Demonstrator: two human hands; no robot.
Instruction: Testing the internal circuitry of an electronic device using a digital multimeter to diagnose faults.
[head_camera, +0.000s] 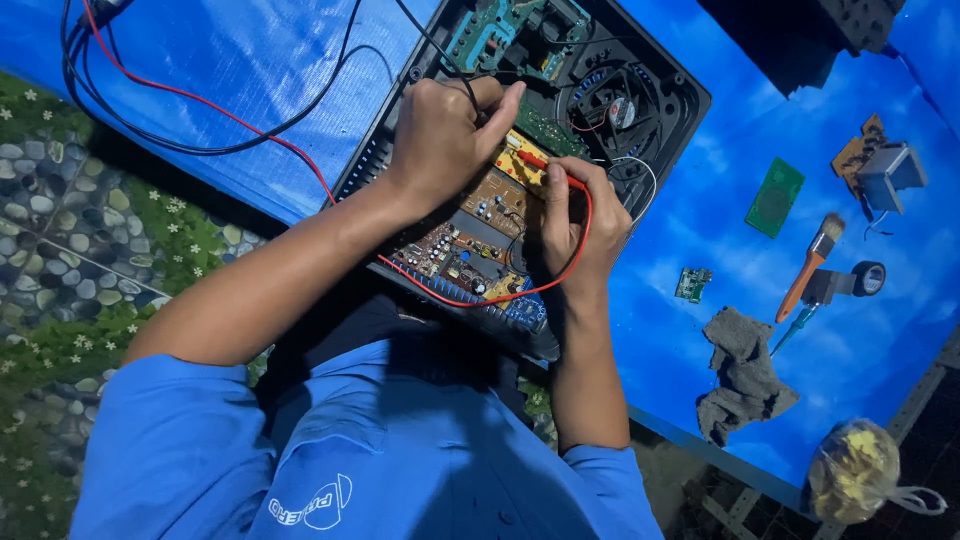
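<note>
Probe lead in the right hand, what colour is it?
Red; the probe lead loops from the right hand, clearest in the head view.

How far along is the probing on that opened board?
Done: the black case lies open, circuit board exposed. In hand: left hand holds the black lead, right hand presses the red probe to the board. Left: I cannot tell; no meter reading shows.

Probe tips hidden under right hand (575, 225)

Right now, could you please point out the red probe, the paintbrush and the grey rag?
Red probe (545, 166), head view, on its red shaft.
Paintbrush (803, 278), head view, on its orange handle.
Grey rag (742, 375), head view, on its middle.
</note>
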